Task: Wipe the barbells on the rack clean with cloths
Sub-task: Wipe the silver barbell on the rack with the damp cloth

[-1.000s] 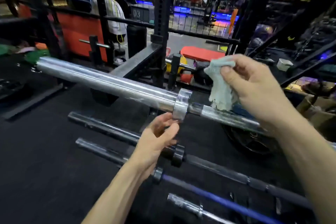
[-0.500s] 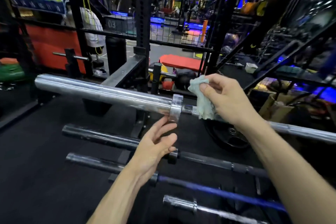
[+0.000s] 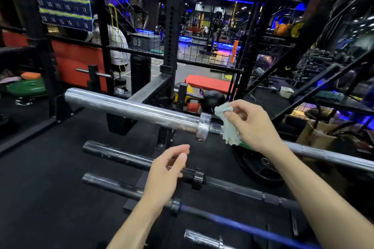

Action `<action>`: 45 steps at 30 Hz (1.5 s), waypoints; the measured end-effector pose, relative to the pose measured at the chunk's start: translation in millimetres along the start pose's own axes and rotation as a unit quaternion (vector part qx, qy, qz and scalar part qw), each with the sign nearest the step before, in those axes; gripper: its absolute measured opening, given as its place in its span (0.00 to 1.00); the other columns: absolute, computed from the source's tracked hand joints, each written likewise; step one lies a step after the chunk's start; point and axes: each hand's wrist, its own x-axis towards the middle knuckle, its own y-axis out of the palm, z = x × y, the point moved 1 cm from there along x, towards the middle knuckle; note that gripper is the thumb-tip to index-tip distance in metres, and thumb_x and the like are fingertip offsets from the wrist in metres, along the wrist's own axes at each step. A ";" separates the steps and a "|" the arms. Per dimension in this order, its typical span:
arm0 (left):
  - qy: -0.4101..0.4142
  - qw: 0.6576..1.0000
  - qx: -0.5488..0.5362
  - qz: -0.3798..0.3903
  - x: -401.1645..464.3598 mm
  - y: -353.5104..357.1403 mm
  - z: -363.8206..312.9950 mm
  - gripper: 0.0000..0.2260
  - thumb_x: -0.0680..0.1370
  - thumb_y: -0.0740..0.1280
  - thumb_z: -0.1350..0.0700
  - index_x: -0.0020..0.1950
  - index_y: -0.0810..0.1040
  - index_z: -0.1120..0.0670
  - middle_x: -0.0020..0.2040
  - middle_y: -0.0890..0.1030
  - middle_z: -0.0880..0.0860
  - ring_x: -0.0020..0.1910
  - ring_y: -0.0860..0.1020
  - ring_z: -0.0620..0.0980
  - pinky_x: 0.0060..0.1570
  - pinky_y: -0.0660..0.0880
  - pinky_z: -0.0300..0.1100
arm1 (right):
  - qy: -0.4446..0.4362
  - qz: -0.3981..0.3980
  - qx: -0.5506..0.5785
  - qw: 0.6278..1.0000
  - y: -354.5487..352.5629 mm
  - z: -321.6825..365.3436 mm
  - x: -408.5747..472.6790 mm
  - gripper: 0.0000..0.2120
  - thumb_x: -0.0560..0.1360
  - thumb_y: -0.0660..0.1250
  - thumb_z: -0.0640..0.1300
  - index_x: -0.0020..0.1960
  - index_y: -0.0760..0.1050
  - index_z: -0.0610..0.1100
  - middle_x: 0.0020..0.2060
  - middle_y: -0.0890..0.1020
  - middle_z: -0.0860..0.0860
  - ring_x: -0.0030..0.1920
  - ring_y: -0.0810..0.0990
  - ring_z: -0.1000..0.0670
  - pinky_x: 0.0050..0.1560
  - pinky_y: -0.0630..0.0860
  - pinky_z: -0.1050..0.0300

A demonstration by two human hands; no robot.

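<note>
**Cloth at the collar of the top barbell**

Blue-lit gym floor and black rack uprights fill the background, with a red mat [image 3: 209, 83] lying at about 12 o'clock beyond the bars.

Since half a second ago the left hand [image 3: 168, 170] has dropped away from the silver collar [image 3: 203, 126]; it now hovers lower, at about 6 o'clock of that collar, in front of the black bars, fingers loosely curled and holding nothing. The right hand [image 3: 251, 125] grips the pale green cloth [image 3: 228, 125] much as before, pinching it against the shaft just to the 3 o'clock side of the collar, and the cloth's frayed end hangs below the bar.

Four barbells show on the rack, stacked in steps toward me. The silver barbell [image 3: 129, 108] sits highest, its thick sleeve running out to 9 o'clock. Below it lies a black barbell [image 3: 119, 155], then a blue-shafted barbell [image 3: 232, 223] with a dark sleeve, and lowest, at 6 o'clock, a second chrome barbell [image 3: 202, 239], only partly in view.

One cloth is in sight. One black weight plate [image 3: 261, 168] stands behind the right forearm. A small white tub [image 3: 286, 92] sits on a shelf at 2 o'clock; what it holds I cannot tell.
</note>
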 end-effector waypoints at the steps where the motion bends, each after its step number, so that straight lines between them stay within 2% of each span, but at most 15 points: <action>1: 0.030 0.999 0.033 0.002 5.1 2.5 0.8 0.12 0.83 0.66 0.54 0.61 0.82 0.39 0.59 0.83 0.38 0.57 0.80 0.41 0.54 0.77 0.41 | -0.006 0.002 -0.004 1.000 4.7 -3.2 6.0 0.05 0.80 0.68 0.46 0.53 0.82 0.54 0.37 0.80 0.59 0.36 0.76 0.59 0.38 0.71 0.66; 3: 0.086 0.993 0.079 -0.005 12.5 10.6 -2.0 0.13 0.83 0.66 0.54 0.64 0.79 0.39 0.61 0.80 0.34 0.62 0.77 0.36 0.59 0.74 0.36 | -0.024 -0.003 -0.013 1.000 10.0 -8.3 18.7 0.06 0.80 0.69 0.45 0.52 0.82 0.55 0.38 0.81 0.59 0.38 0.77 0.58 0.40 0.71 0.66; 5: 0.130 0.986 0.101 -0.034 17.9 18.1 -5.7 0.13 0.83 0.66 0.55 0.64 0.79 0.40 0.62 0.79 0.34 0.63 0.76 0.36 0.58 0.72 0.31 | -0.042 -0.009 -0.019 0.999 11.3 -8.7 28.8 0.07 0.80 0.69 0.44 0.52 0.82 0.56 0.40 0.83 0.61 0.40 0.78 0.58 0.42 0.71 0.69; 8: 0.160 0.975 0.122 -0.092 26.0 24.3 -5.4 0.11 0.80 0.69 0.54 0.60 0.82 0.40 0.58 0.81 0.34 0.58 0.78 0.37 0.54 0.73 0.29 | -0.072 0.008 -0.020 0.997 14.0 -7.8 38.5 0.09 0.80 0.70 0.43 0.51 0.82 0.57 0.42 0.84 0.60 0.41 0.79 0.57 0.43 0.72 0.68; 11: 0.164 0.971 0.123 -0.126 30.4 25.8 -3.2 0.09 0.78 0.72 0.53 0.56 0.85 0.41 0.53 0.83 0.34 0.52 0.80 0.37 0.48 0.73 0.28 | -0.096 0.034 -0.064 0.993 23.6 -9.4 46.0 0.06 0.79 0.71 0.44 0.55 0.83 0.52 0.40 0.81 0.57 0.38 0.75 0.57 0.41 0.68 0.68; 16: 0.169 0.972 0.116 -0.116 30.6 26.1 -3.2 0.10 0.78 0.72 0.54 0.55 0.85 0.41 0.53 0.83 0.35 0.49 0.80 0.38 0.45 0.73 0.29 | -0.103 0.082 -0.096 0.987 27.2 -13.4 57.8 0.05 0.80 0.70 0.45 0.53 0.84 0.50 0.42 0.82 0.56 0.40 0.77 0.57 0.43 0.69 0.62; 18: 0.173 0.972 0.114 -0.108 29.6 24.9 -2.0 0.11 0.79 0.71 0.56 0.57 0.84 0.41 0.54 0.83 0.36 0.50 0.80 0.38 0.47 0.74 0.29 | -0.133 0.100 -0.072 0.983 23.2 -10.5 53.9 0.05 0.80 0.69 0.43 0.53 0.83 0.49 0.45 0.84 0.54 0.46 0.81 0.53 0.47 0.75 0.56; 20: 0.179 0.972 0.112 -0.102 28.6 23.0 -2.4 0.12 0.79 0.71 0.57 0.57 0.84 0.41 0.54 0.83 0.37 0.49 0.80 0.39 0.48 0.73 0.29 | -0.160 0.106 -0.058 0.980 21.3 -7.7 48.0 0.05 0.80 0.69 0.42 0.53 0.83 0.48 0.47 0.84 0.54 0.49 0.82 0.51 0.50 0.76 0.56; 23: 0.182 0.971 0.121 -0.095 28.0 22.1 -3.5 0.12 0.79 0.70 0.57 0.58 0.84 0.42 0.54 0.83 0.36 0.50 0.80 0.38 0.48 0.73 0.29 | -0.140 0.089 -0.091 0.982 30.9 -13.5 58.9 0.04 0.81 0.69 0.44 0.48 0.81 0.48 0.42 0.83 0.55 0.43 0.80 0.55 0.46 0.72 0.57; 26: 0.181 0.972 0.121 -0.088 26.9 21.7 -3.8 0.11 0.80 0.69 0.55 0.59 0.84 0.42 0.56 0.83 0.35 0.55 0.81 0.40 0.51 0.75 0.31 | -0.100 0.114 -0.070 0.986 33.2 -16.5 62.5 0.05 0.81 0.68 0.44 0.48 0.82 0.46 0.33 0.82 0.55 0.34 0.79 0.54 0.40 0.71 0.60; 30: 0.189 0.970 0.124 -0.094 27.8 20.9 -2.6 0.12 0.80 0.69 0.57 0.59 0.84 0.43 0.56 0.83 0.36 0.55 0.82 0.41 0.50 0.77 0.34 | -0.187 0.095 -0.061 0.976 21.2 -4.9 43.1 0.04 0.80 0.71 0.41 0.50 0.84 0.46 0.43 0.83 0.54 0.46 0.82 0.50 0.47 0.75 0.58; 33: 0.190 0.970 0.122 -0.094 28.0 22.1 -2.8 0.12 0.81 0.68 0.58 0.60 0.84 0.43 0.56 0.83 0.37 0.54 0.81 0.42 0.51 0.76 0.34 | -0.152 0.072 -0.106 0.980 28.3 -11.5 55.3 0.03 0.80 0.70 0.45 0.48 0.83 0.47 0.41 0.82 0.55 0.43 0.80 0.52 0.46 0.74 0.53; 36: 0.182 0.972 0.119 -0.089 29.6 22.1 -1.0 0.12 0.82 0.68 0.57 0.60 0.84 0.42 0.57 0.83 0.36 0.54 0.82 0.42 0.51 0.78 0.38 | -0.115 0.089 -0.107 0.984 28.5 -12.3 62.2 0.04 0.80 0.70 0.45 0.49 0.83 0.48 0.41 0.82 0.56 0.40 0.78 0.58 0.44 0.70 0.59; 40: 0.179 0.975 0.101 -0.087 30.3 21.0 2.0 0.12 0.82 0.67 0.57 0.59 0.84 0.42 0.56 0.83 0.38 0.51 0.82 0.44 0.48 0.81 0.47 | -0.186 0.135 -0.096 0.969 16.7 7.0 42.4 0.03 0.79 0.71 0.43 0.50 0.83 0.46 0.45 0.82 0.54 0.48 0.81 0.51 0.49 0.74 0.60; 45: 0.165 0.977 0.111 -0.075 28.8 20.0 -2.8 0.12 0.82 0.66 0.56 0.60 0.83 0.41 0.57 0.82 0.35 0.53 0.82 0.41 0.50 0.81 0.48 | -0.151 0.092 -0.163 0.971 16.3 0.9 58.4 0.04 0.79 0.70 0.45 0.49 0.82 0.45 0.42 0.80 0.55 0.43 0.77 0.56 0.45 0.70 0.61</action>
